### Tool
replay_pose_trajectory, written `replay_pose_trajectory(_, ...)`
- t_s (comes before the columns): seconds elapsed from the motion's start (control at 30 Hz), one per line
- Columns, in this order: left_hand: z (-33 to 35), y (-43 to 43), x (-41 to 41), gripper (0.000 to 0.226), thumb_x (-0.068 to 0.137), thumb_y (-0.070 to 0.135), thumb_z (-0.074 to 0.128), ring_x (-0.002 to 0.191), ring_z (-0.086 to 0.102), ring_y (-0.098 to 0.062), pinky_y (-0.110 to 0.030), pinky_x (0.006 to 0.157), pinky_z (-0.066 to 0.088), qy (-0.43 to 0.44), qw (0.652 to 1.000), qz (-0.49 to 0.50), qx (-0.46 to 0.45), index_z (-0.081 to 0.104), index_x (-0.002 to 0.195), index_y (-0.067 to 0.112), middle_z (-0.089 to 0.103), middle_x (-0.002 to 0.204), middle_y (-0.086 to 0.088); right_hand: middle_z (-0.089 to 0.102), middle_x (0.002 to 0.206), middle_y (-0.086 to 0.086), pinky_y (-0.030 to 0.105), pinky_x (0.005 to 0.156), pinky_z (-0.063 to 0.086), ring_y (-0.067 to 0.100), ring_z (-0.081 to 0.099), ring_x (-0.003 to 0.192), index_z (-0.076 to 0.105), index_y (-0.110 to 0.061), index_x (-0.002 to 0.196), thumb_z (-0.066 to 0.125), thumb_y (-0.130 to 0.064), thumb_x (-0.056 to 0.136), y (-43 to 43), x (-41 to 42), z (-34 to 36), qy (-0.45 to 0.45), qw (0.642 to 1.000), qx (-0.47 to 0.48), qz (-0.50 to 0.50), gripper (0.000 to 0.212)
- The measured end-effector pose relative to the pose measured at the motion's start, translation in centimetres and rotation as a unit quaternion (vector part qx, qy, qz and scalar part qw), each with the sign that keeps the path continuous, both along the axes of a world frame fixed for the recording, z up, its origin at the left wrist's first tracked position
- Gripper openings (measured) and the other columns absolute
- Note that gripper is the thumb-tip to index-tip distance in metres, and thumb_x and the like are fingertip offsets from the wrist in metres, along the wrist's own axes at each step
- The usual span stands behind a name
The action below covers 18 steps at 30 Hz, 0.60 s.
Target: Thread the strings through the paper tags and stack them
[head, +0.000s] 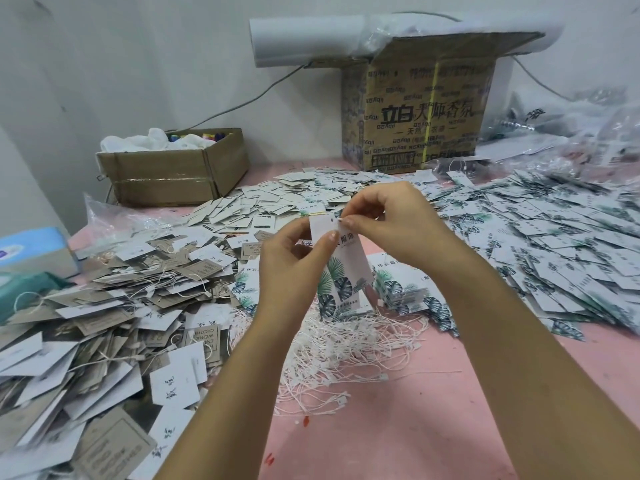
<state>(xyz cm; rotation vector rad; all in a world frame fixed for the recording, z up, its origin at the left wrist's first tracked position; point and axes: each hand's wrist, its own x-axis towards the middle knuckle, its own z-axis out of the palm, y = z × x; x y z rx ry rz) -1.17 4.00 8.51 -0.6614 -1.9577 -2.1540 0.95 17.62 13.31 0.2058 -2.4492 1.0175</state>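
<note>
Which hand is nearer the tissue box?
Left. The left hand holds the tag on the side toward the tissue box; the right hand pinches at the tag's top, farther right.

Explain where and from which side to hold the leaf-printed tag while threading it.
Pinch the leaf-printed tag by its top left edge, just below the punched hole, coming from the left as the left hand does. The tag hangs hole-up, so this steadies the hole yet leaves it clear for the right hand.

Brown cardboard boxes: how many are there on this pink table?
2. A low open box sits at the back left with white cloth inside; a taller printed box stands at the back right. Others may be hidden outside the frame.
</note>
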Motion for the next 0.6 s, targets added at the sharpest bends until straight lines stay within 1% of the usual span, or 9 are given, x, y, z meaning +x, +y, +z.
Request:
replay_pose_trajectory(0.07,-0.04,0.02,-0.02,0.018,0.086,0.009,0.066,0.063,0.054,-0.012,-0.028,0.057,0.044,0.008,1.000,0.004,-0.009,0.067,0.079,0.025,0.067,0.068,0.012,0.057,0.065,-0.015,0.008,0.058,0.041,-0.002,0.051,0.061,0.063,-0.022,0.072,0.065,-0.008,0.083,-0.05,0.02,0.05,-0.004,1.000,0.019,-0.007,0.018)
replay_pose_trajectory(0.13,-0.09,0.04,0.02,0.020,0.086,0.009,0.066,0.056,0.051,-0.006,-0.025,0.053,0.042,0.020,0.999,0.011,-0.026,0.067,0.079,0.028,0.067,0.068,0.013,0.056,0.065,-0.015,0.007,0.055,0.038,-0.002,0.050,0.060,0.064,-0.021,0.073,0.066,-0.011,0.082,-0.13,0.08,0.08,-0.012,0.999,0.050,-0.018,0.013)
replay_pose_trajectory(0.2,-0.24,0.06,0.02,0.023,0.086,0.009,0.065,0.056,0.051,-0.007,-0.025,0.053,0.043,0.030,0.998,0.022,-0.046,0.067,0.082,0.032,0.069,0.075,0.008,0.055,0.063,-0.015,0.006,0.051,0.036,-0.003,0.049,0.058,0.065,-0.021,0.072,0.067,-0.014,0.081,-0.24,0.18,0.12,-0.026,0.997,0.072,-0.023,0.012)
replay_pose_trajectory(0.27,-0.43,0.05,-0.11,0.022,0.086,0.010,0.065,0.055,0.051,-0.005,-0.024,0.052,0.043,0.044,0.995,0.036,-0.079,0.066,0.085,0.032,0.069,0.083,0.002,0.055,0.059,-0.014,0.005,0.049,0.035,-0.004,0.048,0.053,0.063,-0.024,0.066,0.067,-0.014,0.080,-0.36,0.29,0.15,-0.032,0.996,0.077,-0.022,0.018)
replay_pose_trajectory(0.33,-0.60,0.04,-0.26,0.015,0.087,0.012,0.064,0.053,0.050,0.001,-0.016,0.051,0.041,0.070,0.989,0.049,-0.120,0.066,0.090,0.027,0.067,0.087,0.003,0.055,0.055,-0.014,0.006,0.047,0.035,-0.005,0.048,0.049,0.061,-0.027,0.060,0.066,-0.012,0.078,-0.50,0.37,0.19,-0.036,0.996,0.076,-0.026,0.025)
replay_pose_trajectory(0.4,-0.70,0.11,-0.35,0.012,0.088,0.015,0.064,0.054,0.051,0.002,-0.010,0.050,0.038,0.092,0.983,0.060,-0.146,0.067,0.095,0.024,0.066,0.088,0.007,0.055,0.054,-0.012,0.011,0.047,0.038,-0.002,0.047,0.049,0.060,-0.028,0.057,0.065,-0.009,0.077,-0.58,0.42,0.19,-0.042,0.996,0.075,-0.033,0.028)
replay_pose_trajectory(0.5,-0.87,0.19,-0.44,0.013,0.088,0.016,0.064,0.057,0.052,0.002,-0.008,0.051,0.037,0.100,0.979,0.073,-0.161,0.068,0.099,0.021,0.066,0.090,0.007,0.056,0.055,-0.010,0.019,0.052,0.041,0.001,0.048,0.051,0.064,-0.023,0.062,0.064,-0.007,0.076,-0.53,0.46,0.22,-0.053,0.995,0.080,-0.039,0.021)
replay_pose_trajectory(0.6,-0.92,0.15,-0.51,0.014,0.087,0.015,0.065,0.059,0.052,0.001,-0.007,0.053,0.038,0.115,0.975,0.082,-0.172,0.068,0.100,0.020,0.065,0.091,0.005,0.058,0.057,-0.008,0.020,0.053,0.042,0.001,0.050,0.053,0.067,-0.019,0.065,0.064,-0.008,0.077,-0.50,0.45,0.18,-0.065,0.994,0.079,-0.039,0.016)
